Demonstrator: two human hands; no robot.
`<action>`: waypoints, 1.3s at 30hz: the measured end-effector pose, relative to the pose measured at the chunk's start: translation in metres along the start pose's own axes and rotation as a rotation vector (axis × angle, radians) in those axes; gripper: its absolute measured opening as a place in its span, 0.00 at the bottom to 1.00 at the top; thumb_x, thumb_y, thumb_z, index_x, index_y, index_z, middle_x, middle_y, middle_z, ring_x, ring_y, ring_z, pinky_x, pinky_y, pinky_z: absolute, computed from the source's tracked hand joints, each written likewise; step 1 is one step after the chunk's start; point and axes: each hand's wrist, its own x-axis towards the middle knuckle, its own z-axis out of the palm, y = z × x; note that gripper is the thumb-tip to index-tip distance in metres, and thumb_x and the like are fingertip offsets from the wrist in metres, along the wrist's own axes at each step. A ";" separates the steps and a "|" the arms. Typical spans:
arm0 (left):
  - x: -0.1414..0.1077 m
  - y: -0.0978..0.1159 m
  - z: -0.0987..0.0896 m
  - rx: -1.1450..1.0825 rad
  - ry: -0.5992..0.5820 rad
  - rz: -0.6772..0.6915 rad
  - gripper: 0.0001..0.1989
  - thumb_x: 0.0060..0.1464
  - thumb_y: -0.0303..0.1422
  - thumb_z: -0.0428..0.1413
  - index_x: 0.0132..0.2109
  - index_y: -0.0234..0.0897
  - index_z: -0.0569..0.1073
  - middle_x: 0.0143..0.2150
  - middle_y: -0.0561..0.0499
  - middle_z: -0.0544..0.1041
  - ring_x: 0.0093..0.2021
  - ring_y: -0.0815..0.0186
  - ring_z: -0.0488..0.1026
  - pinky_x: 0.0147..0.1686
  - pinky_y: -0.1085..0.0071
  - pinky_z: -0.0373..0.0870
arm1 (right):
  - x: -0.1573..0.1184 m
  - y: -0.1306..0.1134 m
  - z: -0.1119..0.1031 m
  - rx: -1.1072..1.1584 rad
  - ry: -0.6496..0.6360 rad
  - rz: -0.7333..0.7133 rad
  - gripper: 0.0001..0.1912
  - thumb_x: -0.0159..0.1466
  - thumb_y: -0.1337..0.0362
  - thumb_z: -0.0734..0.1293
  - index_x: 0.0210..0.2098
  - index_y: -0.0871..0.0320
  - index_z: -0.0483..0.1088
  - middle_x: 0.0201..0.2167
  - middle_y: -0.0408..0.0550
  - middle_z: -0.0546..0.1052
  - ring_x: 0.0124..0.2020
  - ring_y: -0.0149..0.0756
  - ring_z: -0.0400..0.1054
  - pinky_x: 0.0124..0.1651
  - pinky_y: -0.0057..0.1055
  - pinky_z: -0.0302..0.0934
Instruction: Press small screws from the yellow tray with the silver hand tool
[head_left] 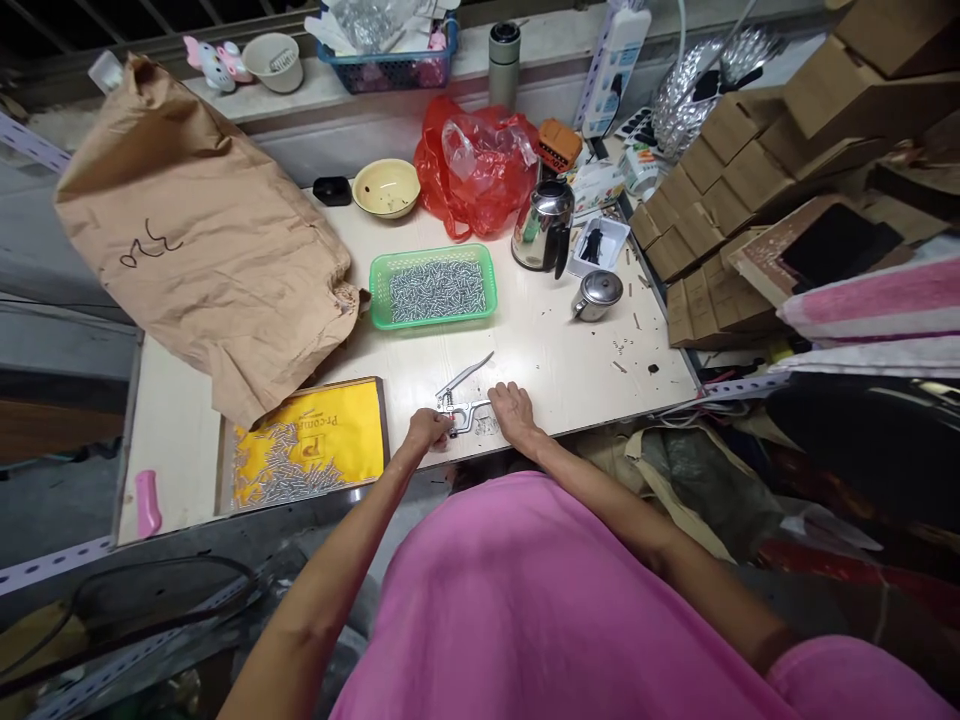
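Observation:
A silver hand tool (463, 412) with two long handles lies at the table's front edge, one handle raised at an angle. My left hand (430, 428) is closed at its left end, near a small red part; what its fingers pinch is too small to tell. My right hand (513, 410) has its curled fingers on the end of the lower handle. Behind the tool stands a green basket (377, 290) full of small metal pins. More metal pins (281, 470) lie on a yellow sheet (360, 425) in a shallow tray to the left.
A large brown paper bag (225, 240) leans over the left side. Farther back are a cream bowl (386, 188), a red plastic bag (480, 170), a steel kettle (541, 225) and a steel cup (598, 295). Cardboard boxes (720, 180) are stacked at right. A pink handle (148, 503) lies front left.

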 end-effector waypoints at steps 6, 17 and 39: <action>-0.002 0.001 0.000 0.019 -0.045 -0.015 0.13 0.46 0.31 0.61 0.20 0.34 0.67 0.12 0.58 0.62 0.15 0.73 0.62 0.21 0.75 0.65 | 0.000 0.000 -0.002 0.012 0.001 0.002 0.16 0.62 0.80 0.57 0.43 0.61 0.69 0.43 0.54 0.72 0.45 0.42 0.60 0.44 0.35 0.54; -0.009 -0.021 0.015 -0.048 0.000 0.024 0.11 0.47 0.33 0.60 0.23 0.33 0.68 0.14 0.57 0.66 0.15 0.73 0.63 0.20 0.77 0.65 | -0.007 -0.001 -0.023 0.040 -0.127 0.019 0.14 0.61 0.77 0.60 0.42 0.62 0.72 0.44 0.58 0.72 0.44 0.44 0.63 0.44 0.38 0.54; -0.021 -0.038 0.055 -0.053 0.091 -0.062 0.08 0.46 0.33 0.57 0.31 0.32 0.75 0.17 0.54 0.70 0.18 0.70 0.69 0.20 0.76 0.68 | 0.048 0.020 -0.003 -0.124 0.077 -0.459 0.13 0.65 0.77 0.57 0.41 0.62 0.70 0.41 0.55 0.72 0.45 0.44 0.61 0.44 0.38 0.53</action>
